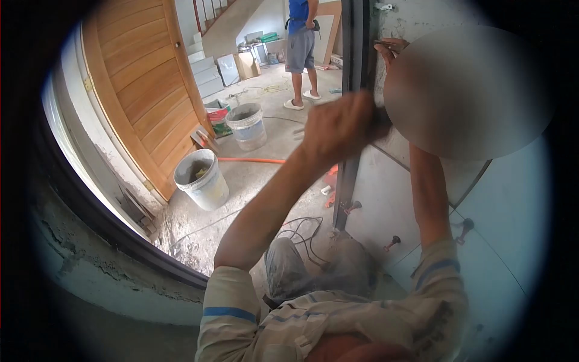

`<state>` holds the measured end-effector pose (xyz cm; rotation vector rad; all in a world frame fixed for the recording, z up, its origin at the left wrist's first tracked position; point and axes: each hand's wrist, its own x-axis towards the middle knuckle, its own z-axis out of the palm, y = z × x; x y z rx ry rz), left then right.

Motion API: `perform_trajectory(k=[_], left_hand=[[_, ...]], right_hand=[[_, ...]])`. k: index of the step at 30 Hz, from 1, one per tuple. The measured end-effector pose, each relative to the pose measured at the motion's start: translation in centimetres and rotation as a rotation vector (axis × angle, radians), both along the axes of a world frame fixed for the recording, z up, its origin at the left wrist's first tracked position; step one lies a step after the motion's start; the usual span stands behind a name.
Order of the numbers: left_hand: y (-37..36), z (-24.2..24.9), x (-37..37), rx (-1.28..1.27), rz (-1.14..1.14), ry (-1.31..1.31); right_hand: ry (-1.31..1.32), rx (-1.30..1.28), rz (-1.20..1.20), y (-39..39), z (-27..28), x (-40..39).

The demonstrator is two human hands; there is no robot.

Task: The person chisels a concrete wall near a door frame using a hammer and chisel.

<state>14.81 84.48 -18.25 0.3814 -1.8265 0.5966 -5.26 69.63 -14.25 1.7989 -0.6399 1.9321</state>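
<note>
My left hand (339,125) is raised in front of the dark door frame (351,151). Its fingers are wrapped round a dark handle (380,122), blurred by motion; the tool's far end is hidden behind a round blurred patch. Higher up, close to the wall beside the frame, are the bent fingers of my right hand (392,49). They look pinched together, but what they hold cannot be made out. The blurred patch covers the rest of that hand and its wrist. Large pale tiles (500,211) line the wall below, with several dark red knobbed tile clips (392,243) at the joints.
Two white buckets (202,181) (247,127) stand on the rough floor near a wooden door (142,72). An orange hose (250,160) and black cables (307,232) lie on the floor. A person in grey shorts (300,51) stands farther back, near stairs (206,75) and leaning boards.
</note>
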Motion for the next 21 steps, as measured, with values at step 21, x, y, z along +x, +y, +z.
perform_trajectory(k=[21], left_hand=[[6.5,-1.3,-0.3,0.006,0.022,-0.123]], right_hand=[[-0.095,-0.034,0.169,-0.3,-1.8,-1.2]])
